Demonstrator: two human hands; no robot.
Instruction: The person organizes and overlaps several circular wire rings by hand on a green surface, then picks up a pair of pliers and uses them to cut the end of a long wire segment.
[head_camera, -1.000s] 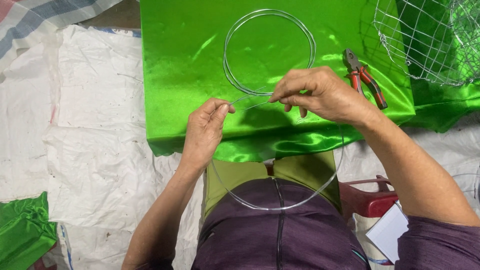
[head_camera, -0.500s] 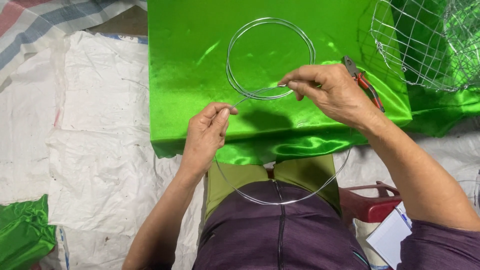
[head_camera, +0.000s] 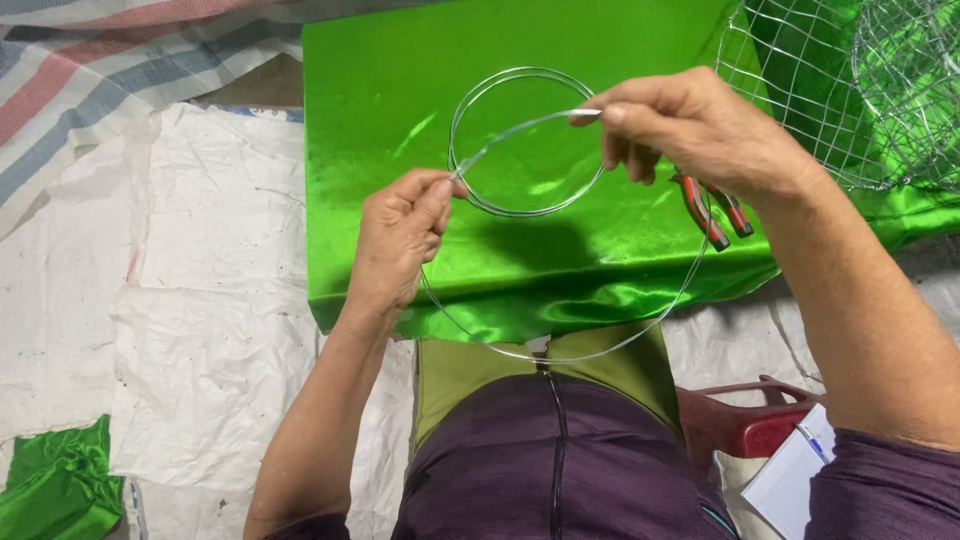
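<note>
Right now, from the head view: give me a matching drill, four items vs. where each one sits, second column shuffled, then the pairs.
Items:
1. wire ring
2. pliers
3. wire mesh basket
4. notepad with pen

Places:
A. top right corner, on green satin
B. bottom right, beside the red stool
C. flat on the green satin cloth, between the hands
D. under the right hand, on the cloth

Pairs: 1-C, 2-D, 3-A, 4-B

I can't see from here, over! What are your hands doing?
Left hand and right hand each pinch the wire loop. Second wire ring flat on green cloth. Pliers under right wrist, clear.
</note>
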